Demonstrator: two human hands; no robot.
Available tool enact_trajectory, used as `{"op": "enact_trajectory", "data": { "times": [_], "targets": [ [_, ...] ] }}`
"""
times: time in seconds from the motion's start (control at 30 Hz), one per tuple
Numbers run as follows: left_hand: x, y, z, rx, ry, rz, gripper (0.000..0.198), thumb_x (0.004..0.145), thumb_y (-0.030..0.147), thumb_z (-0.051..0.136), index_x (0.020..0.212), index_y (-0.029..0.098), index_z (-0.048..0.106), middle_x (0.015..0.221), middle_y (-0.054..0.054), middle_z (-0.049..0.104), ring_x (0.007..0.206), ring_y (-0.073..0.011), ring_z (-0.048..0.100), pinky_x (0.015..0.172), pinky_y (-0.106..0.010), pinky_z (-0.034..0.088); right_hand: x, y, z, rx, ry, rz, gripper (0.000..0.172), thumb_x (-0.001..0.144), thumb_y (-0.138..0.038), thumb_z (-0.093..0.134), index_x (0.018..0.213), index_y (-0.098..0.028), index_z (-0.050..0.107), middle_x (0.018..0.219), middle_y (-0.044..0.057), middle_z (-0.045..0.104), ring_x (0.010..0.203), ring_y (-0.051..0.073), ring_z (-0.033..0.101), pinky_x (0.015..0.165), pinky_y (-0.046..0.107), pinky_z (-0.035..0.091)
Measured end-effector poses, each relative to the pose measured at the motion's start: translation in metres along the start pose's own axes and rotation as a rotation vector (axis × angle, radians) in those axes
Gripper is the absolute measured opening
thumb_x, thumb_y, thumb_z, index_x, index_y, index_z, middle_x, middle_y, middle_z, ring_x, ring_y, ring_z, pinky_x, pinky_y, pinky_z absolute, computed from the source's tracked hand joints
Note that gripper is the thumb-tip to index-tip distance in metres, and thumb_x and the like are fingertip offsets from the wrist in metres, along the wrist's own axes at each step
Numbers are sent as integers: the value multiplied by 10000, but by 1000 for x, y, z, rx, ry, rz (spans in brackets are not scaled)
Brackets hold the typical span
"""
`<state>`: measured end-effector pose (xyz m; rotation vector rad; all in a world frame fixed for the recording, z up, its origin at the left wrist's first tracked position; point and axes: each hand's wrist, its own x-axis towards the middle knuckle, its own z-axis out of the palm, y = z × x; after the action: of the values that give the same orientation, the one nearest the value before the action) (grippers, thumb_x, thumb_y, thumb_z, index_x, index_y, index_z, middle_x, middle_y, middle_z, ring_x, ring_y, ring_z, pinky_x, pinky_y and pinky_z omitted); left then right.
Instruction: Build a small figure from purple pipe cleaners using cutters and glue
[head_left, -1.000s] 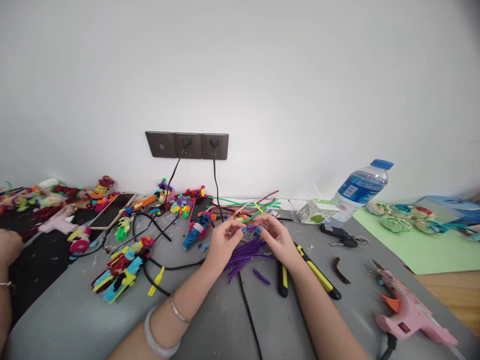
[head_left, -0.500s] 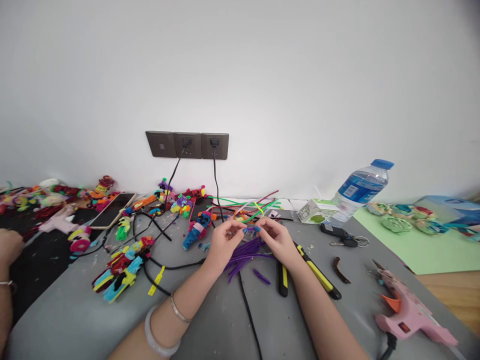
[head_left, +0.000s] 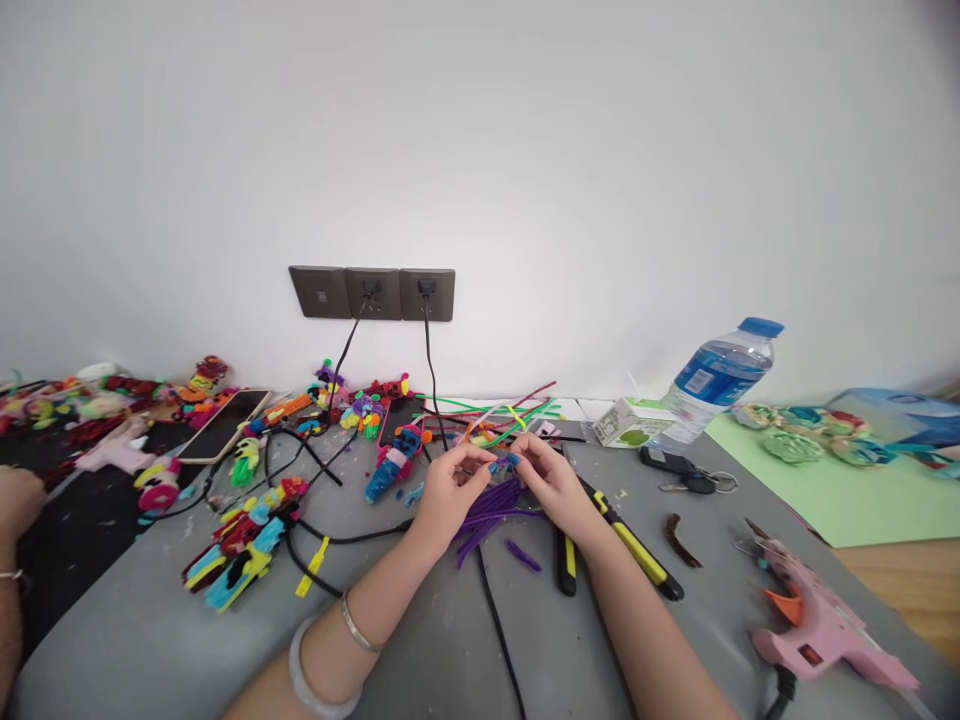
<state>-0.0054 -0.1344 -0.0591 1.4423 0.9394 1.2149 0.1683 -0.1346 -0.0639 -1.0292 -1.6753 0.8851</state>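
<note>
My left hand and my right hand meet fingertip to fingertip over the middle of the table. Thumb and forefinger of each are pinched on a small purple pipe cleaner, mostly covered by the fingers. Just beneath them lies a bundle of purple pipe cleaners, with a short purple piece apart from it, nearer to me. Pliers with black and yellow handles lie under and beside my right wrist, their jaws hidden. Green and red pipe cleaners spread out behind my hands.
A pink glue gun lies at right, near car keys, a tilted water bottle and a small box. At left are colourful pipe-cleaner figures, a phone, black cables and another person's hand.
My fingertips have drawn slightly closer together around the purple pipe cleaner. The whole view has shifted a little; the things on the table lie as before.
</note>
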Motion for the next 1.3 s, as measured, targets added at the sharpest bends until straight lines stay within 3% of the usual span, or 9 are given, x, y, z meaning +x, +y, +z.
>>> {"op": "enact_trajectory", "data": {
  "times": [0.23,1.1,1.3],
  "targets": [
    [0,-2,0,18,18,13,103,791,194,605,845,159,685,833,-43,690,702,-144,617,605,-223,459,-1,1,0,15,-26,-16,298,985,-445,403,817,-218,496,680,-22,459,601,142,427,587,269,355],
    [-1,-2,0,46,-50,5,147,790,213,608,878,150,707,886,-74,718,769,-177,648,671,-258,488,-1,1,0,-102,35,-59,230,977,-367,423,807,-221,472,680,-27,424,588,138,390,562,266,336],
    [3,-2,-2,15,18,13,149,804,274,608,864,162,686,850,-47,692,710,-150,610,646,-237,477,0,4,1,47,69,-37,217,951,-431,480,1006,-227,531,768,5,536,632,151,490,592,272,413]
  ]
}}
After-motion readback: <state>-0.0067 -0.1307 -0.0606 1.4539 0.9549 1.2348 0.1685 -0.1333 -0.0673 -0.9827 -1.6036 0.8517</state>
